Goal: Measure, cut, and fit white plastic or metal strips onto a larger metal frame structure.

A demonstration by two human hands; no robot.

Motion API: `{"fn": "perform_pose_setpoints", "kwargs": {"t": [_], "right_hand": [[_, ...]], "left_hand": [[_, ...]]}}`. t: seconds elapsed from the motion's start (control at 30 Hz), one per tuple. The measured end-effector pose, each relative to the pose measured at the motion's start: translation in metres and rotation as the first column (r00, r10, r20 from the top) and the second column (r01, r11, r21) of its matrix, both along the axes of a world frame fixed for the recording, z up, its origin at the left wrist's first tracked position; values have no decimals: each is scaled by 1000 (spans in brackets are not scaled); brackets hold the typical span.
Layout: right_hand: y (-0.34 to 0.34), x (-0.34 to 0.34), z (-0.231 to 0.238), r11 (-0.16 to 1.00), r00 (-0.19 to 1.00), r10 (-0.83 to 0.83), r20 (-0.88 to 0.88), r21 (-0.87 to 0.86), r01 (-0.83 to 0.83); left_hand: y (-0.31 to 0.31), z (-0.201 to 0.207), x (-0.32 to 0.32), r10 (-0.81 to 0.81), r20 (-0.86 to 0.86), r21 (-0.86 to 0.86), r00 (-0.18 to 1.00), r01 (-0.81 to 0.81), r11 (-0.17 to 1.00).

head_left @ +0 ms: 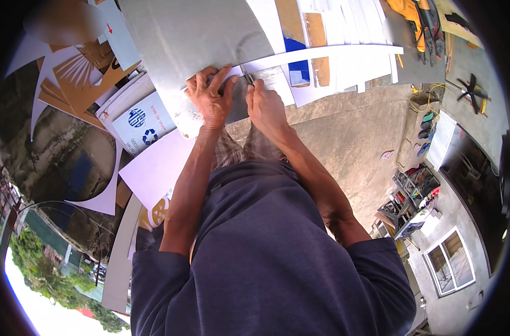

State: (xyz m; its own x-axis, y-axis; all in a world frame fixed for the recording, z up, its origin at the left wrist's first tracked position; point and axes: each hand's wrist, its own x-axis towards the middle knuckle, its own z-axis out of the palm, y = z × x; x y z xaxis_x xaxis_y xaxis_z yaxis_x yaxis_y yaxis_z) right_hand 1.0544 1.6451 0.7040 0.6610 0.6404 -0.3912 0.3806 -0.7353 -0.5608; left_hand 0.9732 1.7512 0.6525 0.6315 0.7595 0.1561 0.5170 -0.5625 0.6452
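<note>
A long white strip (333, 51) lies across the grey work surface (204, 36), its left end under the fingers of my left hand (211, 101). Those fingers are spread and press down on the strip's end, holding nothing between them. Close beside it, my right hand (267, 109) is closed round a thin cutter knife (246, 75). The knife's tip meets the strip just right of my left thumb. My right fingers hide most of the knife's handle.
Several white strips (353, 25) and brown pieces (316, 45) lie on the right of the surface. An orange power tool (406, 19) sits at the far right. Brown and white sheet offcuts (78, 73) pile up on the left, near a printed white panel (145, 123).
</note>
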Motion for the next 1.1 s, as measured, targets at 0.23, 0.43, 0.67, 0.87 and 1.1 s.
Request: {"fn": "perform_pose_setpoints", "kwargs": {"t": [0.23,0.43,0.67,0.87,1.1], "right_hand": [[2,-1,1,996,988,82,134,5,-84],[9,-6,1,994,987,93,133,-71,-84],[9,-8,0,989,986,104,131,-116,-89],[8,-8,4,987,990,103,91,-134,-91],[9,-9,7,984,997,75,34,-166,-68]], "left_hand": [[-2,-4,3,32,5,38,999,-32,999],[-6,-5,7,68,-30,40,997,-67,997],[-5,-4,9,72,-57,2,996,-72,997],[-5,-3,9,71,-77,10,995,-71,997],[-6,-3,8,79,-86,12,993,-79,997]]}}
